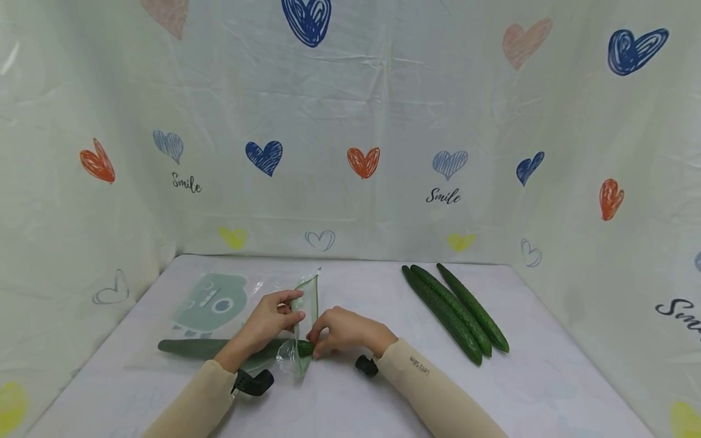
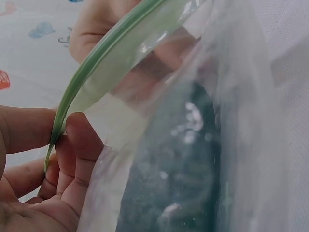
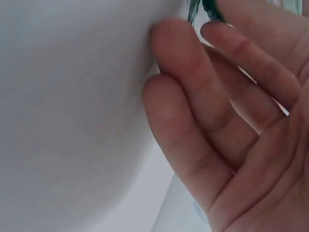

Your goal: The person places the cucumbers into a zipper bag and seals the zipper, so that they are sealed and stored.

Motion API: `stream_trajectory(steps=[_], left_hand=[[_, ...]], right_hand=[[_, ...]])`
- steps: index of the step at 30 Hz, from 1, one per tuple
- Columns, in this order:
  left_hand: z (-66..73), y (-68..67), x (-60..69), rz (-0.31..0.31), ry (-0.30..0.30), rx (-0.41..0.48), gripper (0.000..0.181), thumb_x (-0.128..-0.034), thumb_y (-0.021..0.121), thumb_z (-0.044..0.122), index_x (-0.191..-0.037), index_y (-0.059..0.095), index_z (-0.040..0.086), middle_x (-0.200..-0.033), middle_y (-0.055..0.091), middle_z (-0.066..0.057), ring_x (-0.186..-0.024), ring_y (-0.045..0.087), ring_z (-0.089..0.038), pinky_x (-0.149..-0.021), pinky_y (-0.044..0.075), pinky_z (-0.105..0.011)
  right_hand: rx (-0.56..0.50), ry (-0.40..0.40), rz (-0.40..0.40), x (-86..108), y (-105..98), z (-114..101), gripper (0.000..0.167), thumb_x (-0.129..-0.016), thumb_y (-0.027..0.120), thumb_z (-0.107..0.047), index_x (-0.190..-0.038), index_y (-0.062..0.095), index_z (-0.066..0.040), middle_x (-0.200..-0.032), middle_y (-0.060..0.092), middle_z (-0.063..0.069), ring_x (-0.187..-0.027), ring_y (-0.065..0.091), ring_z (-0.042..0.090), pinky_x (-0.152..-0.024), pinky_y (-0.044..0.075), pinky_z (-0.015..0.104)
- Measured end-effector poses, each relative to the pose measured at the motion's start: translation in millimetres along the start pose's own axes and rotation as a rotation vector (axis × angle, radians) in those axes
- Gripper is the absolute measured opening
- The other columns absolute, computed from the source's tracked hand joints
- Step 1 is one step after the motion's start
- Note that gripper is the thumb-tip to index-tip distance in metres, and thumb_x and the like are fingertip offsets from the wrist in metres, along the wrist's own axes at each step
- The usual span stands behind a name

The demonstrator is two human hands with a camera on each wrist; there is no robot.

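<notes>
A clear zip bag (image 1: 271, 281) with a pale green cartoon print lies at the left of the table, its green-edged mouth facing right. Inside it lies a long cucumber (image 1: 183, 347), whose tip shows at the mouth. With thumb and fingers, my left hand (image 1: 267, 319) pinches the green zip strip (image 2: 82, 79), holding that side of the mouth up. My right hand (image 1: 350, 330) is at the mouth, thumb and fingertips around the cucumber's tip. In the right wrist view, curled fingers (image 3: 188, 116) hide most of that contact; a bit of dark green shows above them.
Three loose cucumbers (image 1: 449, 310) lie side by side at the right of the white table (image 1: 367, 286). A curtain (image 1: 405, 121) printed with hearts stands behind and along both sides. Black wrist mounts (image 1: 254, 383) sit under both wrists.
</notes>
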State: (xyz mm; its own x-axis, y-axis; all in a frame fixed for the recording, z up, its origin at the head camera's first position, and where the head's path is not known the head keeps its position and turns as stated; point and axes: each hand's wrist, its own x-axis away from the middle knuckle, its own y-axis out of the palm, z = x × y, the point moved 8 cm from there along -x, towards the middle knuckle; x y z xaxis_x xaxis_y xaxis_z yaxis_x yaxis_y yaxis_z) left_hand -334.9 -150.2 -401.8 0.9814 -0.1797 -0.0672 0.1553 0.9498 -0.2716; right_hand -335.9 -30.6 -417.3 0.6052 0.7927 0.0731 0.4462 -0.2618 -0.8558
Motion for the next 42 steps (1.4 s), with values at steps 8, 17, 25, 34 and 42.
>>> stream_trajectory(steps=[8, 17, 25, 34, 42], left_hand=[[-2.0, 1.4, -0.7, -0.014, -0.006, -0.006, 0.055, -0.0864, 0.068, 0.002, -0.136, 0.046, -0.007, -0.067, 0.048, -0.003, -0.059, 0.052, -0.014, -0.062, 0.055, -0.037], [-1.7, 1.4, 0.6, -0.024, 0.007, 0.01, 0.057, -0.0865, 0.069, 0.003, -0.137, 0.045, -0.007, -0.067, 0.048, -0.004, -0.058, 0.051, -0.014, -0.06, 0.054, -0.034], [1.0, -2.5, 1.2, 0.002, 0.01, -0.033, 0.053, -0.0877, 0.065, -0.001, -0.136, 0.045, -0.008, -0.065, 0.048, -0.004, -0.057, 0.049, -0.015, -0.058, 0.052, -0.031], [7.9, -0.7, 5.5, 0.008, -0.004, -0.034, 0.052, -0.0872, 0.066, -0.001, -0.135, 0.046, -0.009, -0.066, 0.048, -0.003, -0.06, 0.049, -0.015, -0.06, 0.054, -0.035], [-3.6, -1.3, -0.9, 0.003, -0.007, -0.016, 0.055, -0.0868, 0.067, 0.0, -0.137, 0.045, -0.008, -0.067, 0.047, -0.003, -0.059, 0.048, -0.014, -0.061, 0.054, -0.036]], right_hand=[[0.029, -0.017, 0.024, 0.6, -1.0, 2.7, 0.009, -0.083, 0.076, -0.024, -0.091, 0.076, -0.021, -0.089, 0.067, -0.019, -0.047, 0.053, 0.001, -0.05, 0.046, 0.018], [0.143, 0.024, 0.131, -9.2, -2.6, -2.4, 0.013, -0.081, 0.077, -0.034, -0.071, 0.072, -0.026, -0.058, 0.057, -0.02, -0.044, 0.049, 0.002, -0.045, 0.04, 0.019], [0.174, 0.056, 0.161, -11.7, -4.9, -6.0, 0.023, -0.077, 0.079, -0.037, -0.061, 0.067, -0.027, -0.049, 0.052, -0.018, -0.042, 0.047, 0.001, -0.042, 0.039, 0.019], [0.165, 0.059, 0.147, -10.0, -4.2, -6.6, 0.017, -0.078, 0.079, -0.036, -0.068, 0.069, -0.027, -0.057, 0.055, -0.022, -0.051, 0.049, 0.002, -0.047, 0.04, 0.019], [0.136, 0.032, 0.137, -8.5, -3.3, -7.2, 0.014, -0.079, 0.078, -0.036, -0.075, 0.07, -0.025, -0.066, 0.058, -0.022, -0.053, 0.051, 0.002, -0.048, 0.041, 0.02]])
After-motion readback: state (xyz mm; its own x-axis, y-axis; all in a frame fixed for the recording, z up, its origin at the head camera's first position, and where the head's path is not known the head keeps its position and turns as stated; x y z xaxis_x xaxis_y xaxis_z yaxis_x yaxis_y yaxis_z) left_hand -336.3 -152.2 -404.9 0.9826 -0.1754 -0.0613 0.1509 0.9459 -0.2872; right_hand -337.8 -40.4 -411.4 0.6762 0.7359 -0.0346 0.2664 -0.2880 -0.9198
